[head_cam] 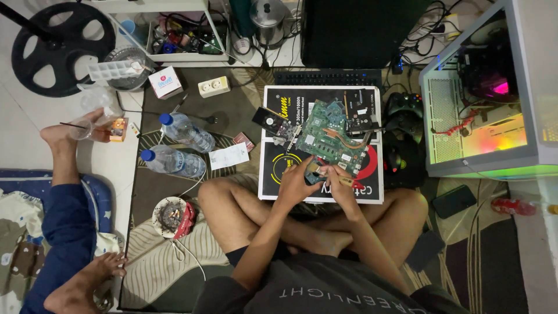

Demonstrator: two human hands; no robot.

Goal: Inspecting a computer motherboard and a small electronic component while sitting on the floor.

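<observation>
A person sits cross-legged on a patterned rug [174, 273], seen from above. Both hands meet at the near edge of a green circuit board [334, 139], which lies on a flat black box [279, 180] on the floor in front of the knees.

The left hand [297, 181] is curled, its fingers closed around a small blue-grey part [314, 172] at the board's near corner. The right hand [339, 181] is also curled, with thumb and fingers pinched together just beside that part; it seems to grip a thin tool, though the view is too small to be sure. The two hands almost touch.

A copper heat pipe [349, 142] runs across the board. At 10 o'clock from the board, touching its far-left corner, lies a smaller black card [272, 122].

At 9 o'clock from the hands, well apart, two clear water bottles [174, 161] with blue caps lie on the rug, a white paper slip [228, 156] beside them. At 8 o'clock sits a round ashtray [170, 216]. At 2 o'clock is a black game controller [405, 104], and beyond it a white computer case [482, 99], glowing pink and green inside. At 12 o'clock a black keyboard [328, 77] lies past the box. Another person's bare feet and blue trouser legs [67, 232] show at far left.
</observation>
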